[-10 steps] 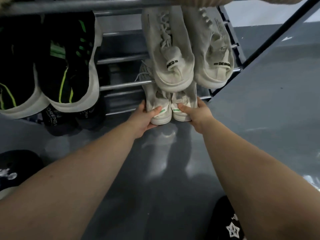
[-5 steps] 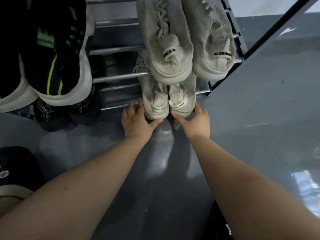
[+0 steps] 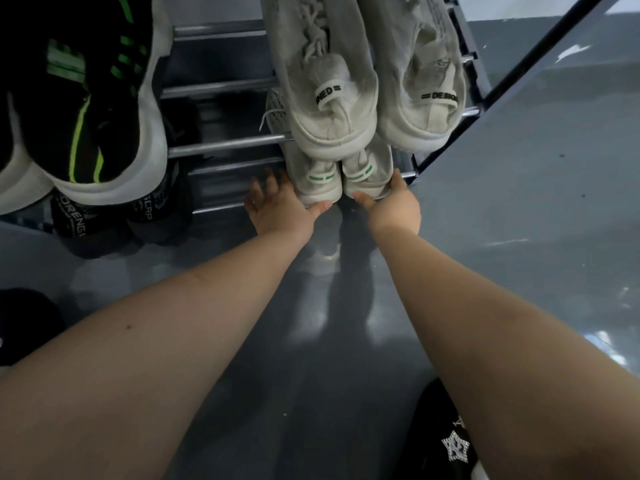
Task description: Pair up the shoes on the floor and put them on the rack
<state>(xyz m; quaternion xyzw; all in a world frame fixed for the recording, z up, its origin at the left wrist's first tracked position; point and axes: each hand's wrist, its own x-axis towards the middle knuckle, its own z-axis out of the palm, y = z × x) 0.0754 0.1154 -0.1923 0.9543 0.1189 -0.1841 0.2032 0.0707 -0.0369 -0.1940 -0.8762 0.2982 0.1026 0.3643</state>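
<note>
With the white pair [image 3: 341,180] seated on the lowest shelf of the rack [image 3: 225,143], I keep left hand [image 3: 277,211] and right hand [image 3: 391,204] open-fingered against its heels; three other pairs are racked.

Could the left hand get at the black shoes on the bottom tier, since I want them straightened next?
Probably yes. The left hand is open beside the white shoes with green stripes on that same low level, and the black shoes sit to its left with only bare rack bars and floor between.
</note>
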